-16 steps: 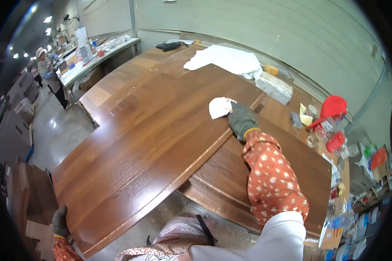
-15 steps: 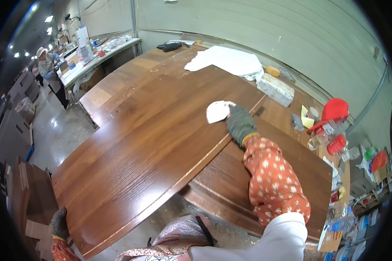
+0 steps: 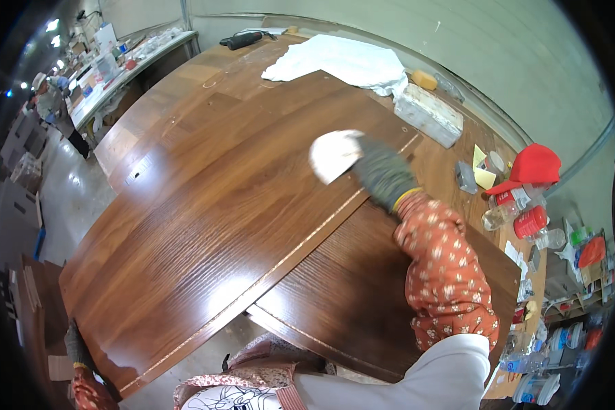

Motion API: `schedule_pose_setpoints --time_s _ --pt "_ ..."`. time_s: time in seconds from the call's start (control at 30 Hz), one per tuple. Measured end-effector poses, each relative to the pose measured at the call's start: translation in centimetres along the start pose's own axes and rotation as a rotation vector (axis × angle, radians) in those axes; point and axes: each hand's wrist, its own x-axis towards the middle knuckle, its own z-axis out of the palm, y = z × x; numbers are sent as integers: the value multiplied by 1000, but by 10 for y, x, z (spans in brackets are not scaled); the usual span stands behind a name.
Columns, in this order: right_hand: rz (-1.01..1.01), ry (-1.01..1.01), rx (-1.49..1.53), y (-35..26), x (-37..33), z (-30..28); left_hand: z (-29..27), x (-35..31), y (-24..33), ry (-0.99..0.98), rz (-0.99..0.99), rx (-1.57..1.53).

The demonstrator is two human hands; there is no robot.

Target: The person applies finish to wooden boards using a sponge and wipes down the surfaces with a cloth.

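Observation:
A long brown wood-grain panel point(image 3: 205, 225) lies slantwise on the bench, overlapping another brown panel point(image 3: 362, 273) beneath it at the right. My right hand point(image 3: 386, 171), in a dark grey-green knit glove, is closed on a white cloth point(image 3: 333, 156) and presses it flat on the upper panel near its right long edge. The hand is slightly smeared by motion. At the panel's near left end, my left hand point(image 3: 77, 343), gloved in grey, holds the edge. Its fingers are partly hidden.
Along the bench's far side lie a white sheet point(image 3: 338, 60), a wrapped block point(image 3: 428, 115) and a black power tool point(image 3: 242, 39). A red cap point(image 3: 534, 166) and several bottles crowd the right. Brown boards point(image 3: 37, 294) stand at the left. A person point(image 3: 56, 113) stands farther off.
The view has shifted, so the bench appears higher. My right hand has slid the cloth slightly across the panel toward me. My left hand stays at the panel's left end.

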Motion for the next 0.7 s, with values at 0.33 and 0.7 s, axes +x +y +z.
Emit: schedule_pose_setpoints --time_s 0.33,0.7 --pt "660 -291 -161 116 -17 -49 1 93 -21 96 687 1169" --pt "527 -704 -909 221 -38 -32 93 175 78 -36 621 967"
